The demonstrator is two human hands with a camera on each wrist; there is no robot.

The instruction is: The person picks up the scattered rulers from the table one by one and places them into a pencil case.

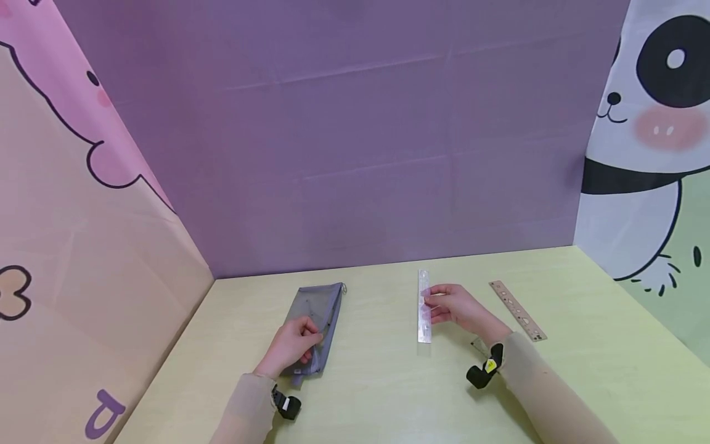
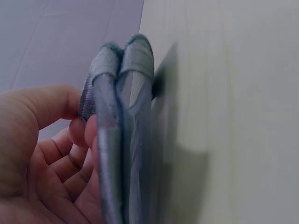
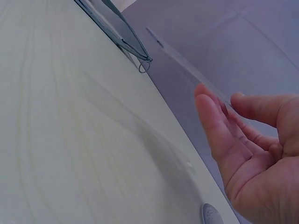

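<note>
Near: the table (image 1: pixel 377 394) runs as a broad strip between the pouch (image 1: pixel 316 305) and the clear ruler (image 1: pixel 423 317), giving sideways room. On its left, the table edge is bounded by a printed panel (image 1: pixel 61 246).

The pouch is pinched at its edge by the left hand (image 1: pixel 294 342); a strip of its fabric is caught between thumb and finger, and its bulk extends beyond the fingers.

The clear ruler is held off the table, its shadow cast below, by the right hand (image 1: pixel 457 308); it is gripped along its side between thumb and fingers, both ends projecting past them.

Right of that hand, the pink ruler (image 1: pixel 518 311) is seen lying aslant.

Far: the table's back edge is met by purple cloth (image 1: pixel 355 154).
</note>
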